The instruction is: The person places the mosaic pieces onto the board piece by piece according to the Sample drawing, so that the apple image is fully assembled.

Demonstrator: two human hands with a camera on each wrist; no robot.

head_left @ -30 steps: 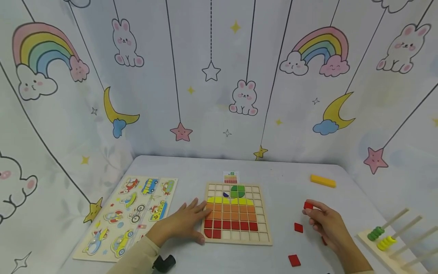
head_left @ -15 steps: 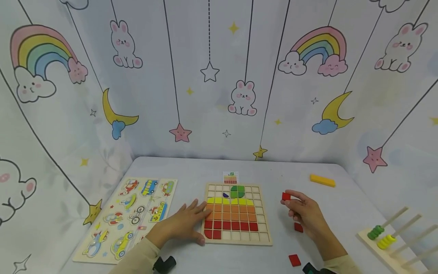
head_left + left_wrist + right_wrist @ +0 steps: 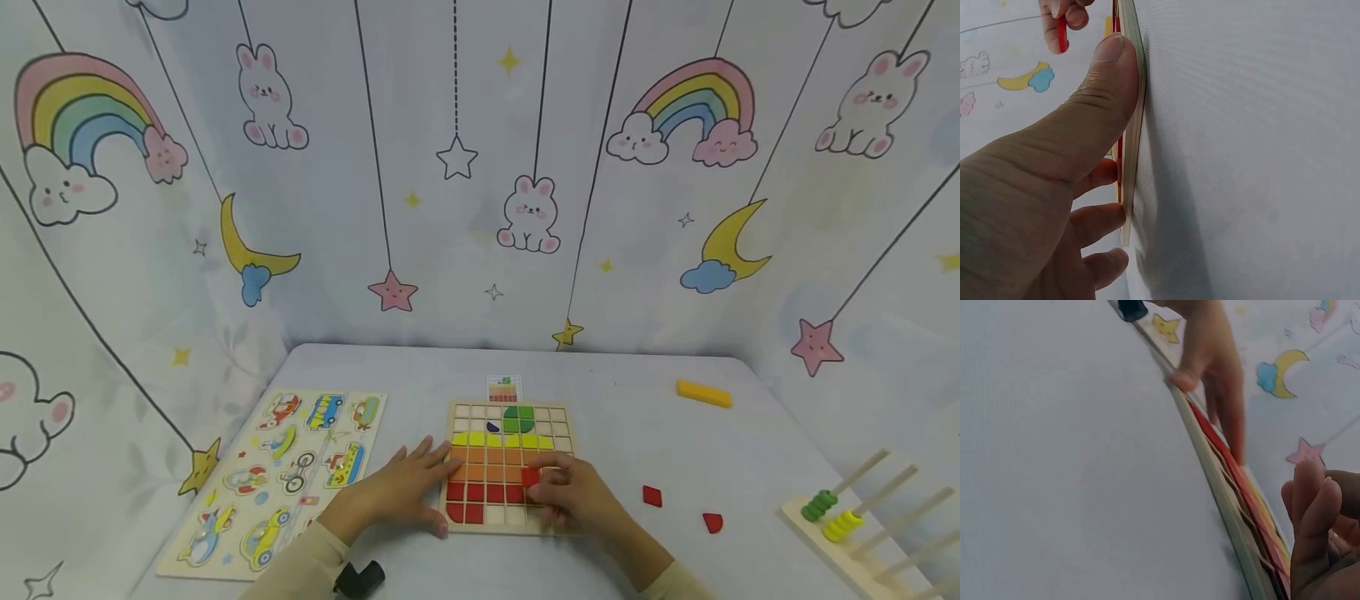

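Observation:
My left hand (image 3: 397, 492) rests on the left edge of a wooden grid board (image 3: 495, 529), fingers stretched over the rim and thumb along its side. Rows of yellow, orange and red tiles fill much of the grid, with green pieces (image 3: 519, 419) and a small blue one (image 3: 492, 427) above. Over the board's right half, my right hand (image 3: 581, 496) pinches a red square tile (image 3: 530, 476) between thumb and fingers. The left wrist view shows that tile (image 3: 1062, 34) edge-on, above the board. In the right wrist view, my right hand (image 3: 1329, 525) hides the tile.
Loose red pieces (image 3: 652, 496) lie right of the board. A pattern card (image 3: 504, 388) sits behind it. A vehicle picture puzzle (image 3: 300, 483) lies on the left. At the right are a yellow bar (image 3: 703, 393) and a bead stand with upright pegs (image 3: 855, 542).
My right hand has carried the red tile leftward from the table's right side to over the board. The left hand has stayed on the board's edge.

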